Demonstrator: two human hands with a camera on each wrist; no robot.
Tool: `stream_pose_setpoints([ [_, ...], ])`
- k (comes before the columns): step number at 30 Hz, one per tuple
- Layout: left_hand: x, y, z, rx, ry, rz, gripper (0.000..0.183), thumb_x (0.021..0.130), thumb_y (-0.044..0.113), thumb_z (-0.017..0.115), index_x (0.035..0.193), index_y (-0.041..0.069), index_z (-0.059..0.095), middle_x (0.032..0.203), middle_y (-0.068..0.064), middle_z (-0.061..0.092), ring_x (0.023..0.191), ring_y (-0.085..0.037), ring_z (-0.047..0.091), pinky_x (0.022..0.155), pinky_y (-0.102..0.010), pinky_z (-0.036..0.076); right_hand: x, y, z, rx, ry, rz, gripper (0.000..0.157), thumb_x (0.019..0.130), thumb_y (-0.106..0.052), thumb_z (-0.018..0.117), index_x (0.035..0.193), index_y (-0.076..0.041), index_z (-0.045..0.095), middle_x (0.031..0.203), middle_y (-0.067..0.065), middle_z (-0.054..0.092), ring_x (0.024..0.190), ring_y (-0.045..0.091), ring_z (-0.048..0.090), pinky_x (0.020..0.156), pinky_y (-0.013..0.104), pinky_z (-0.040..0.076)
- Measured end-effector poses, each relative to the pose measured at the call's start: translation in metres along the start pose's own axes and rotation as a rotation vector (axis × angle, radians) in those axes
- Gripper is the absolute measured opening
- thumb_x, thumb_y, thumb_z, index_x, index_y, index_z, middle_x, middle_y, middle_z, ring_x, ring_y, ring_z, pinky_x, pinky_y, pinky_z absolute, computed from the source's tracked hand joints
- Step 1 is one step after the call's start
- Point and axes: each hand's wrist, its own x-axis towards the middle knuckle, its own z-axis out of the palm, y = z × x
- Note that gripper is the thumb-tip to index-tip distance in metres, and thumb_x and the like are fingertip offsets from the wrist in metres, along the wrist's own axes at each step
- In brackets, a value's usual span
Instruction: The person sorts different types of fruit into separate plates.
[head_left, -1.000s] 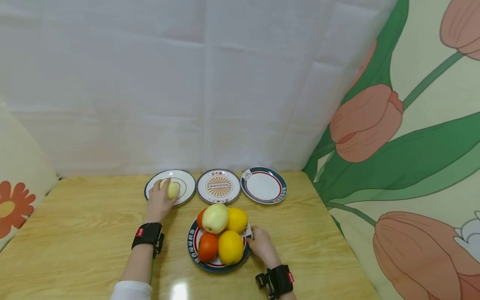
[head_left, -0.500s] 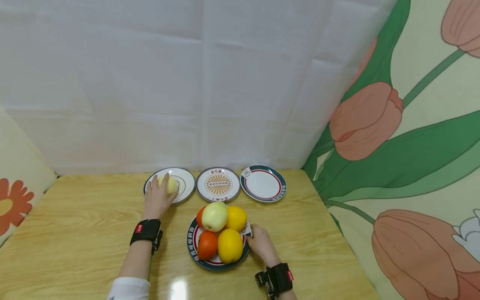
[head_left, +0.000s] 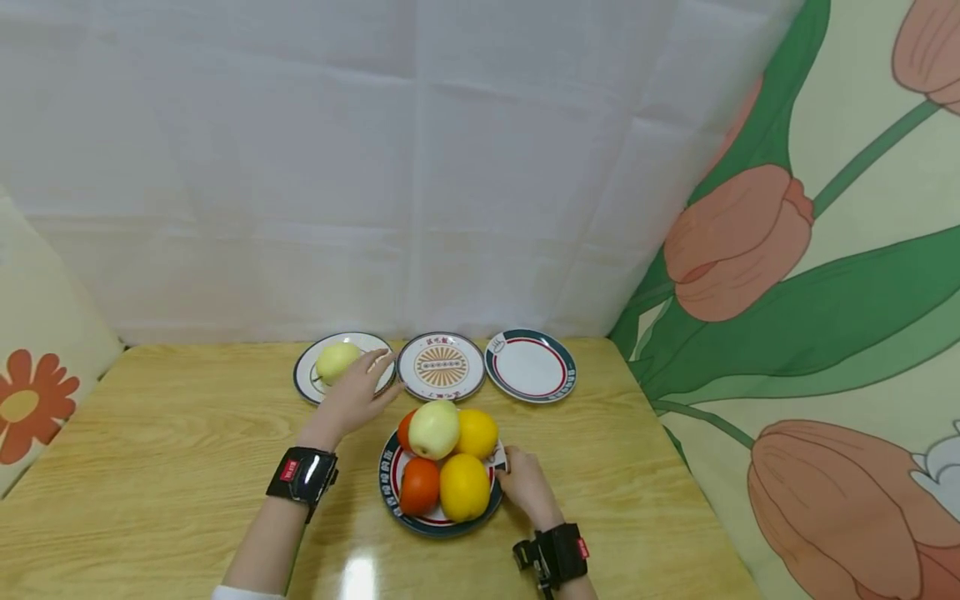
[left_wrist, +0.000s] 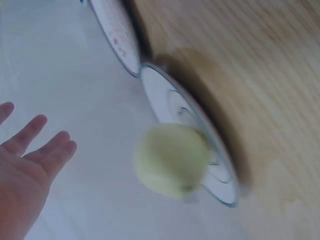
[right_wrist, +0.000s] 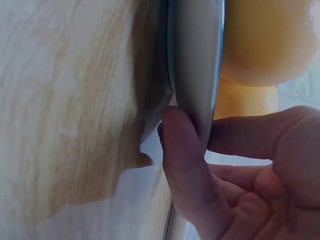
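My left hand point(head_left: 358, 398) hovers with spread fingers between the back left plate and the fruit plate, holding nothing. A pale yellow-green apple point(head_left: 337, 362) lies on the back left plate point(head_left: 306, 379); the left wrist view has that apple point(left_wrist: 172, 160) apart from the hand. With thumb and fingers, my right hand point(head_left: 528, 486) pinches the right rim of the dark-rimmed fruit plate point(head_left: 390, 492). On this plate sit another pale apple point(head_left: 434, 429), two yellow fruits point(head_left: 464, 487) and two orange-red fruits point(head_left: 419, 486), one of them partly hidden behind the apple.
A plate with a sunburst pattern point(head_left: 441, 367) stands in the middle of the back row. To its right is a white plate with a dark rim point(head_left: 529, 367). The wooden table point(head_left: 187, 450) ends at a white cloth point(head_left: 262, 208) behind the plates.
My left hand has let go of the pale apple, leaving it on the back left plate, and has moved right toward the fruit plate. The right hand keeps its grip on the rim.
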Motion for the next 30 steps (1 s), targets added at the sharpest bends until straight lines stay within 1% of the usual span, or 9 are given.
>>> stream_pose_setpoints([
  [4,-0.003,0.024,-0.002,0.043,-0.039,0.095,0.057,0.09,0.04,0.056,0.139,0.015,0.041,0.138,-0.019,0.042,0.123,-0.036,0.042,0.096,-0.055,0.044,-0.001,0.001,0.001,-0.009,0.005,-0.017,0.031,0.085,-0.004,0.061,0.111,0.011,0.058,0.105,0.024,0.065,0.093,0.025,0.061,0.076,0.042,0.054],
  [7,-0.006,0.04,-0.001,0.045,-0.074,0.161,0.057,0.089,0.043,0.055,0.139,0.018,0.042,0.139,-0.017,0.042,0.124,-0.034,0.042,0.095,-0.054,0.046,-0.001,0.002,0.001,-0.015,0.01,-0.025,0.03,0.085,-0.004,0.062,0.111,0.011,0.059,0.104,0.023,0.066,0.092,0.025,0.061,0.075,0.041,0.054],
  [11,-0.01,0.056,0.002,0.054,-0.117,0.247,0.06,0.087,0.049,0.055,0.139,0.021,0.043,0.142,-0.015,0.039,0.126,-0.034,0.04,0.098,-0.052,0.044,-0.001,0.002,0.002,-0.018,0.009,-0.024,0.029,0.085,-0.004,0.061,0.11,0.011,0.059,0.104,0.024,0.066,0.092,0.026,0.062,0.074,0.041,0.054],
  [13,-0.013,0.062,0.005,0.067,-0.137,0.275,0.062,0.086,0.052,0.056,0.139,0.023,0.042,0.143,-0.014,0.038,0.127,-0.034,0.04,0.098,-0.053,0.045,-0.001,0.002,0.002,-0.017,0.006,-0.018,0.029,0.085,-0.004,0.061,0.111,0.011,0.059,0.104,0.024,0.065,0.092,0.026,0.061,0.075,0.042,0.054],
  [17,-0.017,0.068,0.014,0.082,-0.174,0.306,0.066,0.082,0.058,0.057,0.138,0.025,0.043,0.143,-0.013,0.038,0.127,-0.034,0.039,0.097,-0.054,0.045,-0.001,0.002,0.002,-0.02,0.005,-0.012,0.03,0.085,-0.004,0.062,0.111,0.012,0.058,0.105,0.024,0.065,0.095,0.027,0.061,0.078,0.044,0.054],
  [20,-0.02,0.069,0.02,0.093,-0.186,0.33,0.068,0.081,0.056,0.06,0.138,0.024,0.043,0.142,-0.014,0.038,0.125,-0.035,0.04,0.096,-0.054,0.046,-0.001,0.001,0.002,-0.018,0.005,-0.008,0.031,0.086,-0.004,0.061,0.111,0.012,0.058,0.106,0.025,0.065,0.095,0.027,0.061,0.078,0.044,0.054],
  [25,-0.023,0.068,0.026,0.127,-0.18,0.351,0.07,0.079,0.049,0.066,0.139,0.023,0.042,0.141,-0.015,0.039,0.124,-0.035,0.041,0.096,-0.052,0.046,-0.003,0.0,0.001,-0.012,0.008,-0.018,0.03,0.086,-0.003,0.061,0.111,0.012,0.059,0.105,0.025,0.065,0.094,0.027,0.061,0.077,0.044,0.054],
  [30,-0.024,0.067,0.027,0.124,-0.166,0.364,0.068,0.078,0.044,0.069,0.138,0.022,0.043,0.14,-0.016,0.04,0.122,-0.035,0.043,0.092,-0.051,0.049,-0.004,-0.001,0.001,-0.014,0.01,-0.022,0.029,0.086,-0.003,0.061,0.11,0.012,0.059,0.104,0.024,0.065,0.093,0.026,0.061,0.075,0.043,0.054],
])
